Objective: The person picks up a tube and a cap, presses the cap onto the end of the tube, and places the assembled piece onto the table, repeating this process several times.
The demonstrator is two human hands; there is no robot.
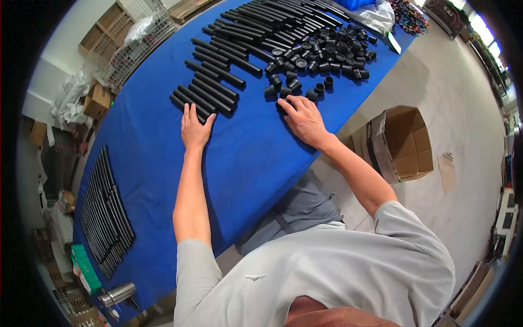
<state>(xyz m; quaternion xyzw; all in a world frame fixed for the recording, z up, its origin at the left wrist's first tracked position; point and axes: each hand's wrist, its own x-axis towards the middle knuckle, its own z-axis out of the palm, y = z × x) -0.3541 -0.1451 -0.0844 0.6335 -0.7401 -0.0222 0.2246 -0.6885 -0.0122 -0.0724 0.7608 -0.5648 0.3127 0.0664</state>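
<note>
My left hand (195, 128) is at the nearest of the short black tubes, its fingers over the black tube (177, 103) and its thumb at the tube's end. Several more short tubes (210, 94) lie side by side just beyond it. My right hand (306, 121) is at the near edge of the loose black caps, with its fingertips closed on a black cap (280, 108) that they largely hide. Round black caps (300, 64) stand and lie in a heap past that hand.
Rows of black tubes (256, 22) cover the far end of the blue-covered table (158, 131). Thinner dark rods (106, 212) lie at its left, near a metal cylinder (116, 294). An open cardboard box (381, 144) stands on the floor to the right.
</note>
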